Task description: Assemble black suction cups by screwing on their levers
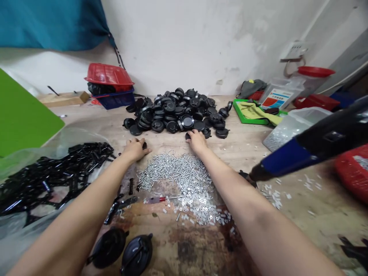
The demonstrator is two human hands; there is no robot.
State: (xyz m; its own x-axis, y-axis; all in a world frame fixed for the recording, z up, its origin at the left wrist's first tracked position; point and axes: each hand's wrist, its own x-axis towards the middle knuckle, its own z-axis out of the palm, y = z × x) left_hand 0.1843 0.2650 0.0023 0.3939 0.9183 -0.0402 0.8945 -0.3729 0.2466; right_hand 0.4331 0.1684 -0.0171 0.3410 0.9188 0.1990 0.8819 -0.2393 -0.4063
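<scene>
Right fingers (195, 132) half-curled at a round black disc (188, 136), left fingers (139, 142) loosely spread by a black piece (144, 145), grips unclear

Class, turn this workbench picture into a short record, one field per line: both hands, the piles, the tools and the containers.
Left hand: fingers at a small dark piece; grip unclear
Right hand: touching a black disc at the pile's front; grip unclear
Disc pile: beyond the hands
Screws: loose heap between the forearms
Screwdriver: lying nearer than most screws
Power tool: blue and black, at right
Red basket: above a blue basket
</scene>
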